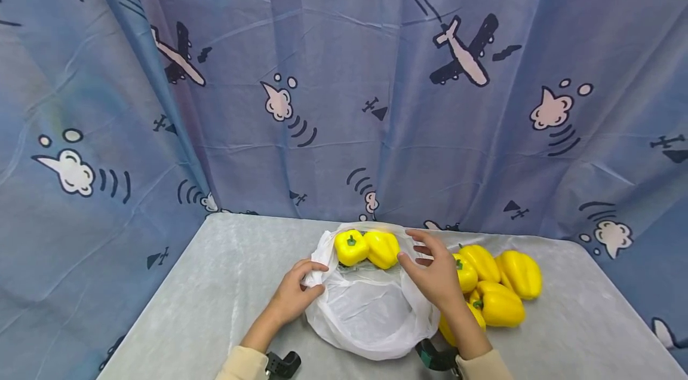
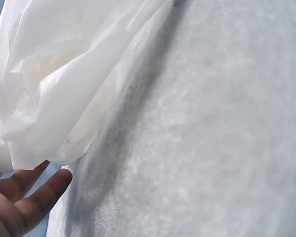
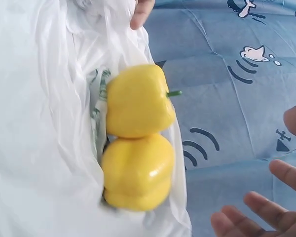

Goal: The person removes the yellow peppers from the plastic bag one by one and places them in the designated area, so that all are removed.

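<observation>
A white plastic bag [image 1: 365,308] stands with its mouth spread wide on the table. My left hand [image 1: 295,290] pinches the left side of its rim; in the left wrist view the white plastic [image 2: 54,89] hangs over those fingers [image 2: 49,190]. Two yellow bell peppers [image 3: 140,101] lie side by side at the far side inside the bag, one showing a green stem. Over the bag's right rim hovers my right hand [image 1: 434,272], its fingers spread and holding nothing. In the right wrist view its fingers [image 3: 266,207] are apart from the peppers.
Several more yellow bell peppers [image 1: 500,304] are heaped on the table right of the bag, partly behind my right forearm. The pale table cover [image 1: 258,248] meets a blue patterned curtain [image 1: 322,159] along its back and sides.
</observation>
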The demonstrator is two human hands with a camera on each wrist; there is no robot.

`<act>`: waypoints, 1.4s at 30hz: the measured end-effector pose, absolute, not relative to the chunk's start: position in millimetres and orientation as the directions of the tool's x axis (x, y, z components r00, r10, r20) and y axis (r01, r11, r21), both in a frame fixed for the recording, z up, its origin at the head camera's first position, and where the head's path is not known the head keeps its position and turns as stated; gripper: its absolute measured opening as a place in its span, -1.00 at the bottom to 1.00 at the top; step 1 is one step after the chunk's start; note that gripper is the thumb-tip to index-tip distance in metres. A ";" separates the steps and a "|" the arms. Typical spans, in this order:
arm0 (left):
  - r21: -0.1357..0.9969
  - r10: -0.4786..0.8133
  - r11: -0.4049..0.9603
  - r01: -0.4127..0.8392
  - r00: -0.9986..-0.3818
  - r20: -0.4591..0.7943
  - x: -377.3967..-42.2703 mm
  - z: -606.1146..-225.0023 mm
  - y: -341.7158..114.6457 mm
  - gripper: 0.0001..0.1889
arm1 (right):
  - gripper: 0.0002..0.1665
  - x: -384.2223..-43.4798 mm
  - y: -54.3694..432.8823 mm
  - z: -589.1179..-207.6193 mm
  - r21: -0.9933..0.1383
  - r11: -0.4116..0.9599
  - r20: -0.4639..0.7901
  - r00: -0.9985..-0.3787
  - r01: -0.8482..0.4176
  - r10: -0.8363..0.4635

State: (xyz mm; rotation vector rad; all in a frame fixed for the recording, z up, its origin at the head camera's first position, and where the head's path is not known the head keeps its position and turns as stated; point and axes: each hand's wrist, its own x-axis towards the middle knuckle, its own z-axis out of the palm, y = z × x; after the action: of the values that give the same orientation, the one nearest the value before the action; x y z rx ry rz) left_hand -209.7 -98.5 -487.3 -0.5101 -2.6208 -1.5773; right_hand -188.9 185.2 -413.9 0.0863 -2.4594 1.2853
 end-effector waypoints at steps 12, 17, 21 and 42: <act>0.850 0.261 0.422 0.315 -0.940 0.219 -210.7 -489.0 -97.9 -0.70 | -0.51 -201.8 168.5 -435.3 -0.824 0.519 0.383 -0.899 -0.229 0.212; 0.849 0.258 0.426 0.313 -0.941 0.217 -210.9 -487.3 -97.8 -0.70 | -0.50 -207.9 166.4 -439.9 -0.831 0.514 0.369 -0.901 -0.210 0.229; 0.849 0.255 0.429 0.309 -0.943 0.215 -211.1 -485.7 -98.2 -0.69 | -0.51 -213.1 164.4 -444.3 -0.838 0.511 0.347 -0.909 -0.190 0.232; 0.840 0.264 0.435 0.325 -0.938 0.226 -211.9 -488.6 -100.1 -0.71 | -0.50 -232.8 158.0 -466.8 -0.769 0.622 0.342 -0.917 -0.147 0.205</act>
State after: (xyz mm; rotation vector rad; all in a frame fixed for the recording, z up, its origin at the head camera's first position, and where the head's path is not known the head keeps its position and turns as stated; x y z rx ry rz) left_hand -211.9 -100.1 -488.6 -0.5364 -2.6088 -1.5483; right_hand -232.8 158.0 -466.8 -0.0461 -2.4489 1.2127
